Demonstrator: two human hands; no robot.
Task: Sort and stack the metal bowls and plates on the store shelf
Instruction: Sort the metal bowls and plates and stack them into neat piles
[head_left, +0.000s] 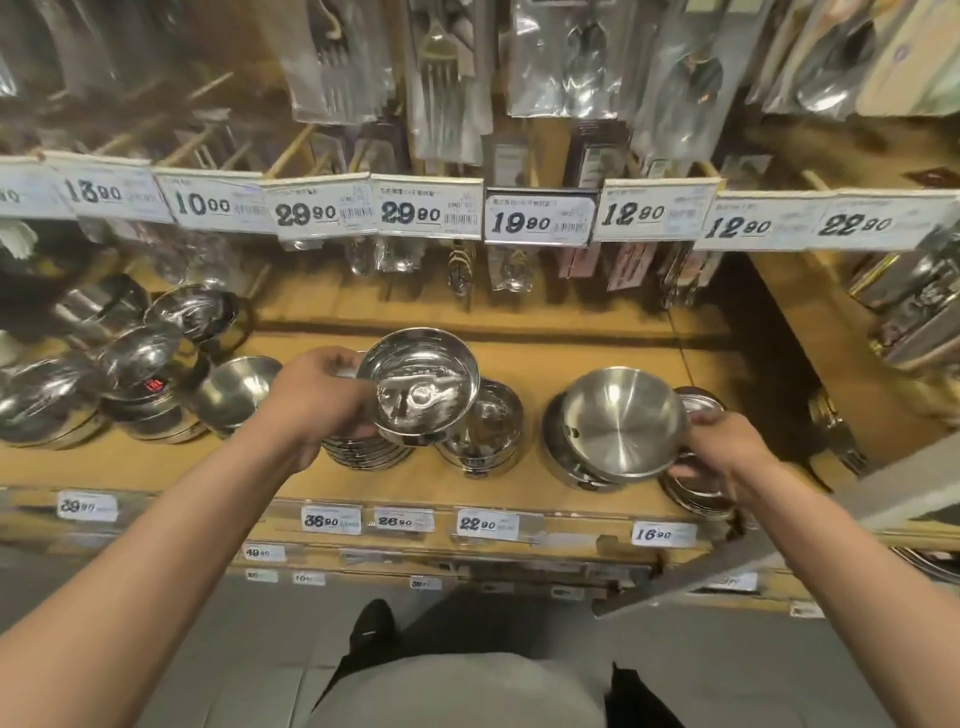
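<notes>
My left hand (317, 392) grips a shiny steel bowl (423, 384) by its left rim, holding it tilted above a low stack of plates (363, 452) on the wooden shelf (582, 338). My right hand (719, 447) holds a brushed steel bowl (626, 421) at its right rim, over a stack of similar bowls (563, 462). Between the two stands a short stack of shiny bowls (493, 423). A pile of plates (696, 493) lies under my right hand, partly hidden.
More steel bowls and lidded pots (140, 374) crowd the shelf's left side, with a single bowl (234, 392) near my left wrist. Packaged cutlery (447, 78) hangs above a row of price tags (537, 218). Metal containers (914, 312) fill the right shelf.
</notes>
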